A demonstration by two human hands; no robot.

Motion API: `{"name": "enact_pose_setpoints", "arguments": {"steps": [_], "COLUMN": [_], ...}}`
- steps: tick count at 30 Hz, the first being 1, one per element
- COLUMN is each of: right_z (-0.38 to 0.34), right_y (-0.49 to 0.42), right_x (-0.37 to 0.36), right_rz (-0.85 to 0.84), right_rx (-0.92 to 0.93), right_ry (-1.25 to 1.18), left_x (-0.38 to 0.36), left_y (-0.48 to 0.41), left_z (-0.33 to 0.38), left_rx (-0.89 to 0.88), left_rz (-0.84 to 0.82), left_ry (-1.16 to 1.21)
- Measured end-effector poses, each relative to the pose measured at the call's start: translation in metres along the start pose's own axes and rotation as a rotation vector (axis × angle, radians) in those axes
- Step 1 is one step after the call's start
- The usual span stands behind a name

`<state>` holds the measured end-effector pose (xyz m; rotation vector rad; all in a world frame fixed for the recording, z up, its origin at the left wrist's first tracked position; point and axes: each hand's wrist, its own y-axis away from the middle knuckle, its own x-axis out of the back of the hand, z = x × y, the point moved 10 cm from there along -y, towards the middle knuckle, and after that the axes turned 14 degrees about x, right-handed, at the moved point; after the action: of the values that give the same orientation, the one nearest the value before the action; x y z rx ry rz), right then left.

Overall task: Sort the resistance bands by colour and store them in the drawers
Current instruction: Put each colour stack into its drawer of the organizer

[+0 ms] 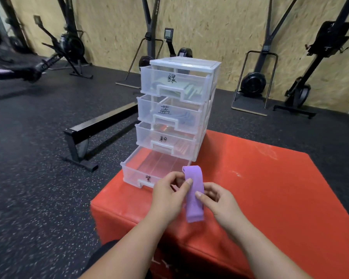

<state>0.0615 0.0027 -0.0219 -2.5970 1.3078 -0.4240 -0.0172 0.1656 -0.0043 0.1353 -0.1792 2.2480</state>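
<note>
Clear plastic drawers, seemingly glossy

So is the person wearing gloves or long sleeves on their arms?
No. The left hand and right hand are bare: no gloves, rings or watch. No sleeve shows as far up the arms as the picture reaches. The nails look short and plain.

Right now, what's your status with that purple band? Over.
Left hand and right hand both pinching purple band. Labelled bottom drawer pulled open just ahead. Nothing between band and drawer.
</note>
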Motion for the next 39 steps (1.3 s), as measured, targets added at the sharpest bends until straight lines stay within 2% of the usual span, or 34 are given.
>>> {"name": "enact_pose_setpoints", "arguments": {"steps": [3, 7, 13, 19, 26, 30, 33, 39], "right_z": [-0.015, -0.031, -0.017, 0.008, 0.043, 0.079, 0.086, 0.060], "right_y": [-0.018, -0.055, -0.134, -0.181, -0.197, -0.184, -0.183, -0.176], "right_x": [-0.020, -0.046, -0.070, -0.125, -0.167, -0.155, -0.142, -0.131], "right_rz": [-0.018, -0.161, -0.406, -0.661, -0.721, -0.805, -0.749, -0.689], "right_rx": [0.034, 0.075, 0.045, 0.072, -0.004, -0.130, -0.178, -0.131], "right_ry": [0.080, 0.228, 0.647, 1.013, 0.833, 0.943, 1.004, 0.943], "left_x": [0.030, 0.065, 0.121, 0.128, 0.126, 0.123, 0.123, 0.118], "left_y": [-0.007, -0.020, -0.037, -0.042, -0.050, -0.055, -0.058, -0.057], "left_z": [-0.009, -0.037, -0.079, -0.098, -0.110, -0.121, -0.124, -0.120], "left_rx": [0.022, 0.158, 0.299, 0.344, 0.351, 0.362, 0.375, 0.380], "left_rz": [0.061, 0.109, 0.261, 0.245, 0.220, 0.187, 0.184, 0.150], "left_ry": [0.014, -0.008, -0.272, -0.351, -0.321, -0.329, -0.348, -0.412]}}
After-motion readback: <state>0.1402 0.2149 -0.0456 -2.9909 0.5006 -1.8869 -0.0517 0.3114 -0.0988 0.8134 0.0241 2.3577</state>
